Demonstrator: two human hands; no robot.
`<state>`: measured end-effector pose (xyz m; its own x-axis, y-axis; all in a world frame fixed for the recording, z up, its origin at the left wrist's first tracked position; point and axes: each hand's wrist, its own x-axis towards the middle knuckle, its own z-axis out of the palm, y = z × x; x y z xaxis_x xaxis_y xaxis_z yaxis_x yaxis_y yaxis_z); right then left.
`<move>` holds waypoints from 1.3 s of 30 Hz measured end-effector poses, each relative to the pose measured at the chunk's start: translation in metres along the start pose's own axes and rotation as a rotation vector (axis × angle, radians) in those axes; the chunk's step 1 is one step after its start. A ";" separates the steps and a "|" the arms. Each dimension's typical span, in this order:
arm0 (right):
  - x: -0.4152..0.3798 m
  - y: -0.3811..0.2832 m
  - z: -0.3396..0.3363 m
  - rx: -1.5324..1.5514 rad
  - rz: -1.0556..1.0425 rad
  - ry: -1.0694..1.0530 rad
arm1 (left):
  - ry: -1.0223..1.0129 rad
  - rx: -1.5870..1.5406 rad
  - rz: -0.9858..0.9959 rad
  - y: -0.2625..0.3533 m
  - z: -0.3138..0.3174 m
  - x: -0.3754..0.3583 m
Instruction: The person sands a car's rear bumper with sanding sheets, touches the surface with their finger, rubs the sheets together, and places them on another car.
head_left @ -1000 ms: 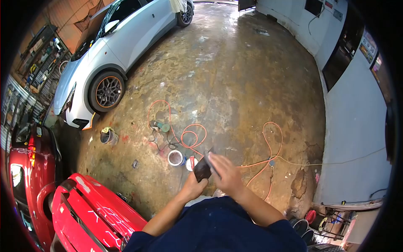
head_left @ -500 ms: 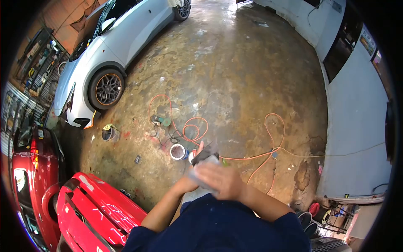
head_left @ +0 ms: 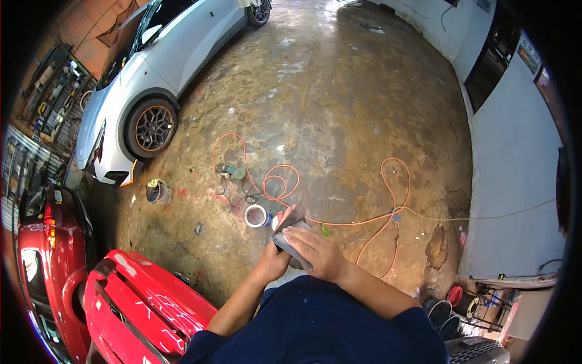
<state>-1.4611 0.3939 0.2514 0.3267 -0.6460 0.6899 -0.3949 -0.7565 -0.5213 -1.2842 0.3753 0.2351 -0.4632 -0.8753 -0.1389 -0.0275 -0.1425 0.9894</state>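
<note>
In front of my body, both hands are close together over a dark flat piece [head_left: 293,213] with a brownish sheen. My left hand [head_left: 273,262] grips it from below, its fingers mostly hidden behind. A grey sheet [head_left: 301,247] that looks like sandpaper lies against the near side of the piece. My right hand [head_left: 318,250] is closed on this sheet, fingers pressed flat together along its upper edge. Just beyond the hands, partly covered by the dark piece, stands a small white and red container [head_left: 277,220]. To its left is a white-rimmed bucket [head_left: 257,216].
An orange hose [head_left: 357,224] loops over the stained concrete floor. A green power tool [head_left: 232,171] with a black cord lies ahead, and a dark bucket [head_left: 159,193] stands left. A red bumper [head_left: 145,303] is at lower left; a white car [head_left: 176,60] is parked beyond.
My right hand, blurred before, is now sharp and sits slightly right of the left hand, showing more of the grey sheet. The dark piece has tilted more upright and shifted slightly left.
</note>
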 end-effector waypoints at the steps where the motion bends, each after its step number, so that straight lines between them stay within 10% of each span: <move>1: -0.002 0.003 0.002 -0.004 0.007 -0.003 | 0.009 -0.073 -0.059 -0.005 0.000 -0.003; 9: -0.015 0.033 0.008 -0.073 0.198 0.019 | 0.064 -0.031 -0.035 -0.007 0.000 -0.017; 15: 0.011 -0.038 -0.006 0.022 -0.127 -0.104 | -0.173 0.148 -0.011 -0.020 -0.021 -0.007; 20: 0.000 0.029 0.002 -0.130 0.251 0.098 | -0.048 -0.148 0.124 0.025 0.011 -0.007; 23: 0.008 -0.035 -0.005 -0.002 -0.020 -0.025 | -0.112 0.146 0.114 -0.016 -0.013 -0.008; 27: 0.006 0.019 0.001 -0.130 0.264 0.135 | -0.040 -0.191 0.192 0.012 0.015 -0.005; 32: 0.009 -0.032 0.005 0.042 0.143 0.040 | -0.064 0.125 0.165 0.006 -0.001 0.000; 39: 0.016 0.034 0.004 0.372 0.605 0.182 | -0.089 0.095 0.166 0.030 0.002 -0.015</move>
<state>-1.4660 0.3579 0.2428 -0.0167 -0.9590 0.2829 -0.1324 -0.2783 -0.9513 -1.2793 0.3851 0.2675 -0.5449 -0.8381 0.0266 -0.0259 0.0485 0.9985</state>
